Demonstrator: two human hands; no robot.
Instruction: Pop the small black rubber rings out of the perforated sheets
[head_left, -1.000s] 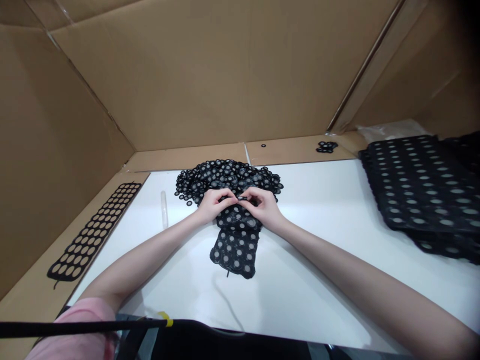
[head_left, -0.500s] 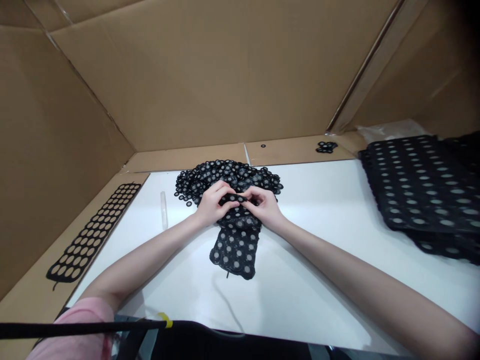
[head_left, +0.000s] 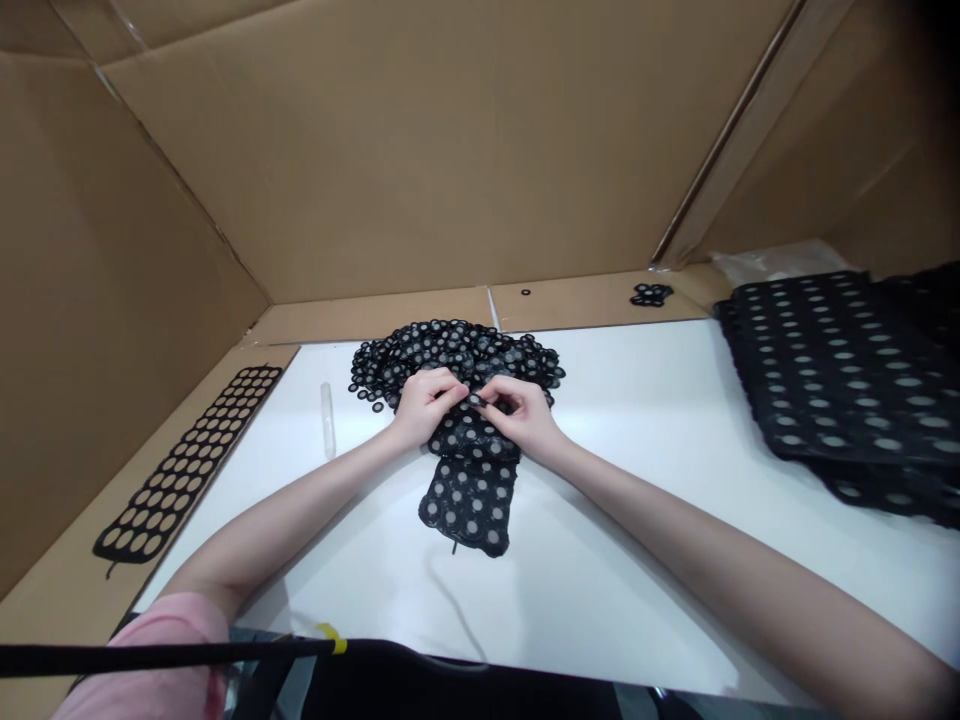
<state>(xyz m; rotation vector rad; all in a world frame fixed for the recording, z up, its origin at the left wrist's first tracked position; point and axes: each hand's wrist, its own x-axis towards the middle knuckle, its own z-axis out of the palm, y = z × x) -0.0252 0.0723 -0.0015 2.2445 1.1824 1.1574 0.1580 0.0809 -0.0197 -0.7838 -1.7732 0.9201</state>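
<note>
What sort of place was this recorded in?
Probably a small manual workstation: a white tabletop screened by cardboard walls, with a heap of small black ring-like pieces and stacked dotted black sheets.

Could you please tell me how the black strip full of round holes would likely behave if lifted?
The black strip would probably sag, as only narrow webs separate its holes. It is likely light for its size, since cardboard shows through those holes. Lying flat, it seems unlikely to roll.
</note>
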